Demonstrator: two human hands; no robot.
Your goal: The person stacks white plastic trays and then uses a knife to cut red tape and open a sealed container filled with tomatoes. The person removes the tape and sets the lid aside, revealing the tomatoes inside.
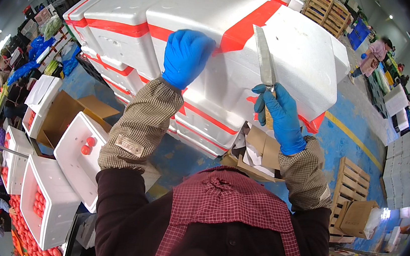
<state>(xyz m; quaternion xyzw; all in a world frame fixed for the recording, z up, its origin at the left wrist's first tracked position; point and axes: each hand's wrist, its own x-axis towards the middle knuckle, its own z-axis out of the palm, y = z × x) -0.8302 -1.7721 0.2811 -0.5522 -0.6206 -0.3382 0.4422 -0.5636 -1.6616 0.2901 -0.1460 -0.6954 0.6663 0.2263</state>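
Observation:
My left hand (186, 57), in a blue glove, is closed in a fist at the front edge of a white foam box (299, 53) stack. Whatever its fingers hold is hidden. Red tape (249, 24) runs across the lid and down close to this hand. In my right hand (283, 117), also blue-gloved, is a knife (263, 56). Its broad metal blade points up and away over the box lid, and part of its light-brown handle shows below the fingers. Several white foam boxes banded with red tape are stacked beneath and beside both hands.
Left of me, tilted foam boxes (50, 201) hold tomatoes, near a tomato pile (27, 224) and an open cardboard carton (59, 121). Another open carton (263, 150) lies below my right hand. A wooden pallet (353, 183) stands at the right. A person (373, 57) walks at the far right.

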